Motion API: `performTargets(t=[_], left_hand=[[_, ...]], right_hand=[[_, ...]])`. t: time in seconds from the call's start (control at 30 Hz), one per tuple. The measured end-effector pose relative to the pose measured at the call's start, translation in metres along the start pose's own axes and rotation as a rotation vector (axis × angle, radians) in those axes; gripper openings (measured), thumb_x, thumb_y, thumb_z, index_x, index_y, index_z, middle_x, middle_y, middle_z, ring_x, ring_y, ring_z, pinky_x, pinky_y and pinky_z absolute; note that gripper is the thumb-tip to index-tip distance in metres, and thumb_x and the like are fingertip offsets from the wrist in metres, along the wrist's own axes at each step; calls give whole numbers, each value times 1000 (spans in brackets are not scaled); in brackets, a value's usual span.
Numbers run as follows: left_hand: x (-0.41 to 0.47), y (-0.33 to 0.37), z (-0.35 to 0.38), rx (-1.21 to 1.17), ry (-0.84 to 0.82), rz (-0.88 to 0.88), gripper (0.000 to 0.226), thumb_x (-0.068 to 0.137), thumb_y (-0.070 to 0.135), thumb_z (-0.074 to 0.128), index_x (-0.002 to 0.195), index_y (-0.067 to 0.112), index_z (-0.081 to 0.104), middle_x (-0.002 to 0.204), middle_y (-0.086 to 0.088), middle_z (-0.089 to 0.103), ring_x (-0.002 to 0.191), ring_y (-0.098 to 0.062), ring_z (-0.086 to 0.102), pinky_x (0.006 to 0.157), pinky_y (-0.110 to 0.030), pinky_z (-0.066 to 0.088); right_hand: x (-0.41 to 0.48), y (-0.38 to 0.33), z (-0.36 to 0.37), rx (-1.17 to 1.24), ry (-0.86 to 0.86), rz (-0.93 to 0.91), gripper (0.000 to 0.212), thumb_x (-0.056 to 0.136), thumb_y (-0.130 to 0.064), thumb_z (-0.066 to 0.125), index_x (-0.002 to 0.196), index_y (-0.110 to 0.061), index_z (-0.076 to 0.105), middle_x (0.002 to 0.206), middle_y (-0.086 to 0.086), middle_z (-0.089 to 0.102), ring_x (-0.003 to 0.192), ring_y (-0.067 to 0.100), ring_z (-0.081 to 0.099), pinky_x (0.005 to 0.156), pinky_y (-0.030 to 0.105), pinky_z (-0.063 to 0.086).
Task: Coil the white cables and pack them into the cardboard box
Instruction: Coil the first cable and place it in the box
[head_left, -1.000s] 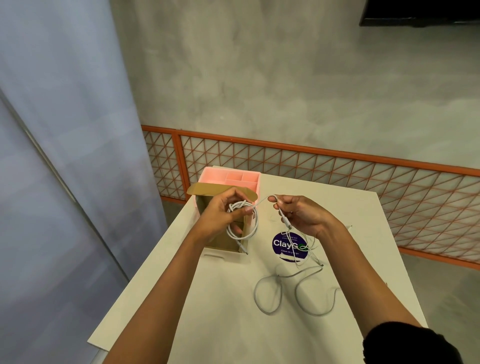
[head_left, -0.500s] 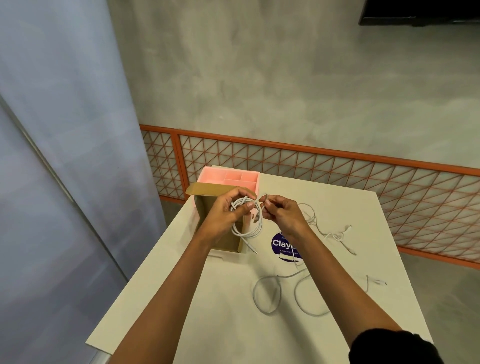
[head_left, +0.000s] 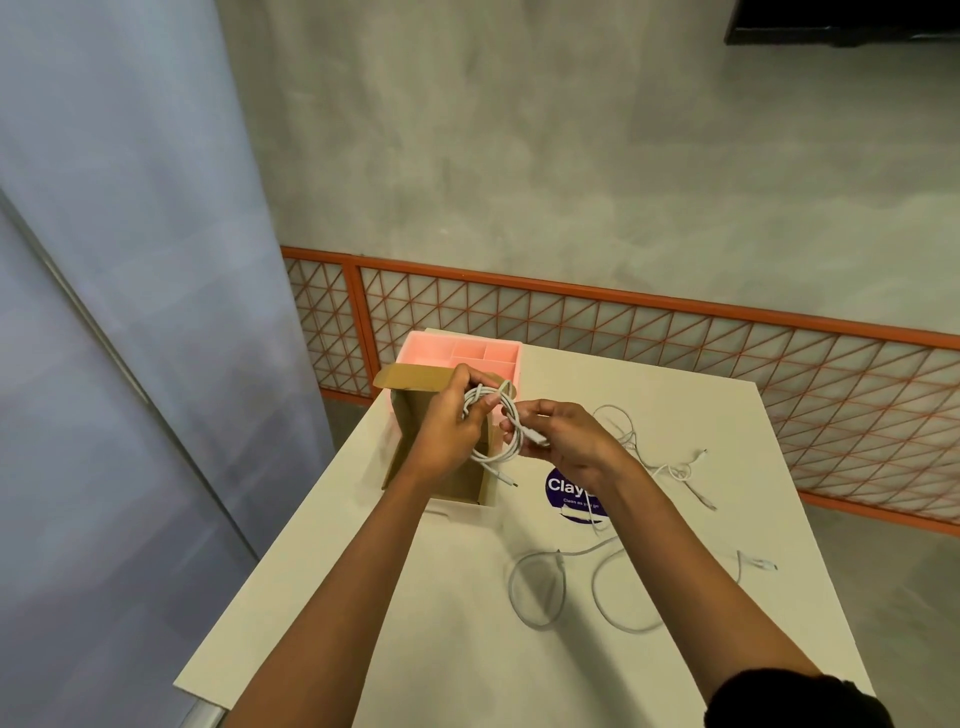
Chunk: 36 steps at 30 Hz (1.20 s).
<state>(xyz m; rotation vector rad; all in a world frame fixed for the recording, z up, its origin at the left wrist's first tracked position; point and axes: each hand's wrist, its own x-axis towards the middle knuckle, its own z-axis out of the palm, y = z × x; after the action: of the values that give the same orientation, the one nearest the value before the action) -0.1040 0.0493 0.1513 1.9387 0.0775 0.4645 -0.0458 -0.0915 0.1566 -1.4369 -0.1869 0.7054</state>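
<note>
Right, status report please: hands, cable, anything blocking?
Left hand grips coiled cable. Right hand pinches its plug end. Cardboard box open, nothing in the way.

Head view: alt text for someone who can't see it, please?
The left hand grips a coiled white cable by the open cardboard box while the right hand pinches its connector end. Two more white cables lie loose on the table.
</note>
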Motion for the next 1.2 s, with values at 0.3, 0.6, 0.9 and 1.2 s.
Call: performTargets(t=[0.3,0.6,0.9,1.2], left_hand=[[7,-4,0,174,-10,76,30,95,6,50,121,21,55,114,4,58,101,-6,54,85,-20,46],[7,-16,4,508,14,149,39,81,-13,57,116,6,61,122,-12,52,116,-23,47,100,-28,40],[2,-31,-11,516,55,330,28,85,-13,52,105,1,66,102,-13,58,95,-26,51,81,-15,38],[1,-1,-16,-183,-232,-16,19,95,5,48,105,12,63,103,-7,67,95,-18,69,83,-28,56]], right_hand=[[-2,-11,0,-585,17,-150,25,87,-18,67,108,-3,68,99,14,73,81,18,68,72,24,55],[4,-17,10,-1129,257,-280,9,86,-23,67,85,-15,70,80,5,73,76,24,69,79,42,56],[-15,-33,-10,-557,58,-222,16,92,-10,58,97,3,66,81,11,71,62,10,67,61,8,48],[-11,-28,-28,-433,23,-183,12,95,-17,54,88,-15,64,86,4,70,77,10,57,62,17,38]])
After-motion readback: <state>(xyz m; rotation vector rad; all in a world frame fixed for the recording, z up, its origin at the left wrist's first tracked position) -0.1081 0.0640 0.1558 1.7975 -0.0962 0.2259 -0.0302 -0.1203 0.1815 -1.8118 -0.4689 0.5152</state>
